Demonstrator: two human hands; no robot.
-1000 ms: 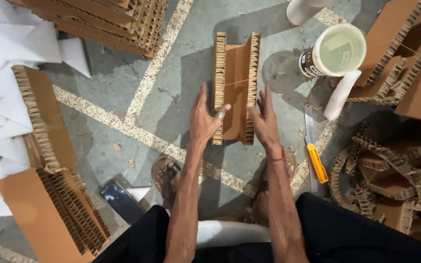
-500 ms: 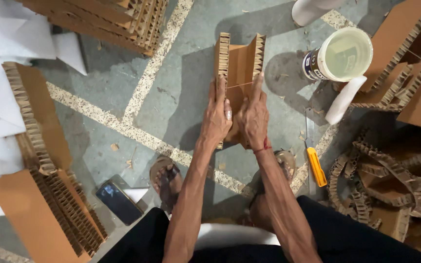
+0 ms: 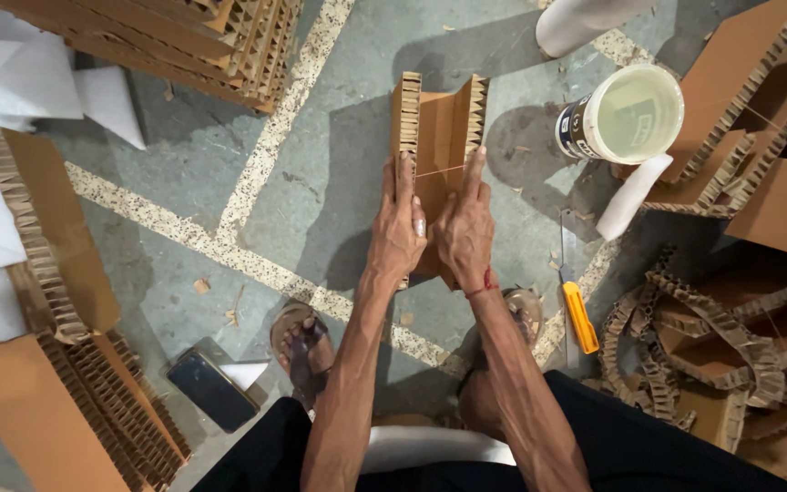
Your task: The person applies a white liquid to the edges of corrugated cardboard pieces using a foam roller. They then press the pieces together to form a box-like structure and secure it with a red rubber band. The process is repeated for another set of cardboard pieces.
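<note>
A folded piece of brown honeycomb cardboard (image 3: 439,128) stands on the concrete floor in front of me, its two toothed side walls upright. A thin band runs across it between the walls. My left hand (image 3: 398,232) presses against the left wall with the fingers pointing up. My right hand (image 3: 465,232) presses against the right wall, index finger stretched up to the band. Both hands squeeze the piece together from its sides.
A white tub of pale liquid (image 3: 626,114) stands at the right, a white roll (image 3: 635,196) beside it. A yellow utility knife (image 3: 578,310) lies by my right foot. A dark phone (image 3: 209,390) lies lower left. Honeycomb cardboard stacks (image 3: 56,273) surround me.
My hands have come closer together, pushing the two side walls of the cardboard piece inward so that it is narrower. My fingers have slid up to the band.
</note>
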